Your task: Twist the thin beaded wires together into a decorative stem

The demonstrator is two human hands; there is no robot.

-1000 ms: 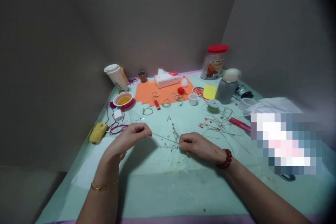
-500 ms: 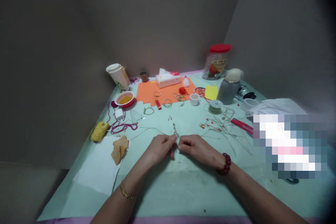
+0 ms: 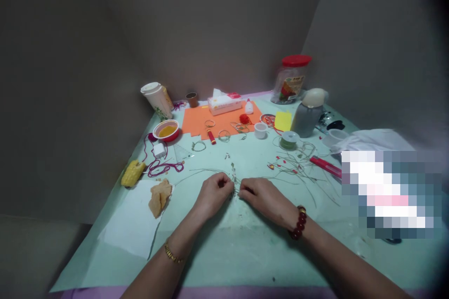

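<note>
In the middle of the table my left hand (image 3: 214, 195) is closed, thumb and finger pinched on thin green cord. Just to its right my right hand (image 3: 261, 197) is also closed in a pinch on the cord, with a small gap between the two hands. A knotted strip of green cord (image 3: 234, 175) with small pale bits, perhaps beads, runs away from the gap. Loose cord ends (image 3: 206, 170) trail to the left, and others lie to the right. Fingertips hide the exact spot where the cord is gripped.
Cut cord lengths (image 3: 301, 173) and a green spool (image 3: 289, 140) lie right, near a red cutter (image 3: 326, 167). Finished cord loops (image 3: 223, 136) sit by orange paper (image 3: 196, 121). Left are a red bowl (image 3: 166, 131), purple cord (image 3: 164, 168) and yellow corn (image 3: 133, 173).
My left hand has shifted slightly up, and a pinkish patch beneath its fingers no longer shows. The gap between the hands now shows more cord. My right hand stays nearly in place.
</note>
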